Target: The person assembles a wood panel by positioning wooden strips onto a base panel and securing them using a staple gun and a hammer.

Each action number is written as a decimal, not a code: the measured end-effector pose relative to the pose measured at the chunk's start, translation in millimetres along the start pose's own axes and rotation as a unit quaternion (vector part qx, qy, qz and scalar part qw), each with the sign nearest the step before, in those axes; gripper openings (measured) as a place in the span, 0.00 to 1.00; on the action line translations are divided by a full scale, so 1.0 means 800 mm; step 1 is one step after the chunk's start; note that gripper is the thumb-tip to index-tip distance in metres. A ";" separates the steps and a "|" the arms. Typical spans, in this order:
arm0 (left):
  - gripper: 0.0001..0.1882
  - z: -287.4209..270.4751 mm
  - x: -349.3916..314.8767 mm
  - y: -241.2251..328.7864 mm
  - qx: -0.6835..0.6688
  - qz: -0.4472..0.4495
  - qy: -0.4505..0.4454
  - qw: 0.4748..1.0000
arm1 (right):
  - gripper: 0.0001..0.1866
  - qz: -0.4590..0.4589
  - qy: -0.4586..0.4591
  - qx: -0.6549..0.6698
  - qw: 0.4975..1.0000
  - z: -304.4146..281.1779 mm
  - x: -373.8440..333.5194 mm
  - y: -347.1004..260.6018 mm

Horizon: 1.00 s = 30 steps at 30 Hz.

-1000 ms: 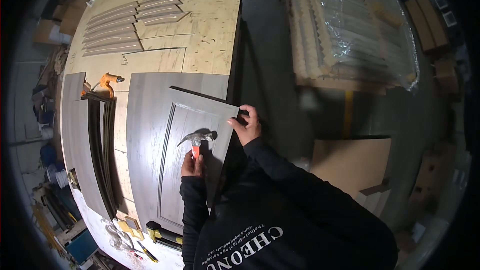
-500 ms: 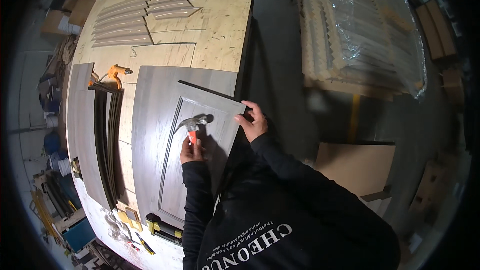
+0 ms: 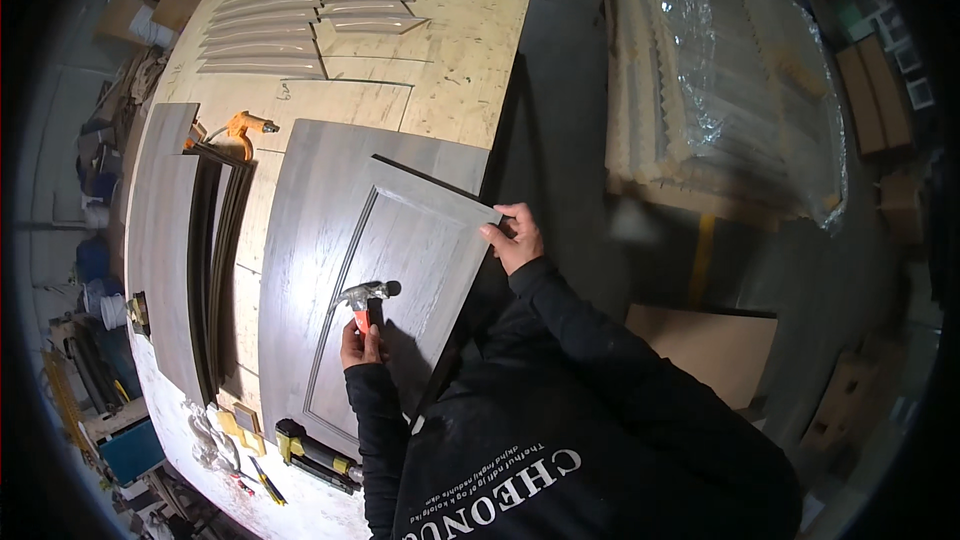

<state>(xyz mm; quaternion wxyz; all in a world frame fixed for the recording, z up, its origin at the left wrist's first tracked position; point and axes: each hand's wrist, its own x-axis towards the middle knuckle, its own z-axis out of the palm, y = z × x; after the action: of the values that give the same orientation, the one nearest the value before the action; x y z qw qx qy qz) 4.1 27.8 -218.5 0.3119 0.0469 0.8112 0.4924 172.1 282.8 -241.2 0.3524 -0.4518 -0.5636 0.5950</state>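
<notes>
My left hand (image 3: 362, 345) is closed round the red handle of a claw hammer (image 3: 366, 296). The hammer's metal head is held over a grey wood-grain cabinet door (image 3: 420, 230) with a grooved inner frame. At the door's far right corner, my right hand (image 3: 516, 238) pinches the edge between thumb and fingers. Beneath the door is a larger flat grey board (image 3: 300, 200), and the door lies at an angle across it. My left forearm covers part of the door's near side.
On the left stands a stack of grey panels (image 3: 165, 240), with an orange glue gun (image 3: 246, 127) behind it. A nail gun (image 3: 315, 455) lies nearby. Several moulding strips (image 3: 265, 30) rest on the far worktable (image 3: 460, 50). Plastic-wrapped panels (image 3: 720, 90) stand right of the table.
My left hand has brought the hammer nearer to me and slightly left across the door. My right hand still grips the door's corner. The whole view has shifted a little.
</notes>
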 end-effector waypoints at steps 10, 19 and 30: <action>0.26 0.044 0.009 0.044 0.416 0.239 0.196 0.855 | 0.18 0.113 -0.091 -0.015 0.989 -0.014 0.008 -0.031; 0.39 0.174 -0.034 0.116 0.459 0.378 -0.047 0.803 | 0.15 0.135 -0.148 0.050 0.978 -0.038 0.028 -0.010; 0.39 0.212 -0.028 0.118 0.379 0.290 -0.054 0.877 | 0.16 0.144 -0.187 0.040 0.971 -0.046 0.029 -0.007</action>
<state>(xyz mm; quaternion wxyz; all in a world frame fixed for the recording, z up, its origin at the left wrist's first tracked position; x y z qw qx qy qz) 93.5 197.9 -184.2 0.1568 0.4208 0.8678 0.2127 198.0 318.2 -237.0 0.1693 -0.3942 -0.5246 0.7353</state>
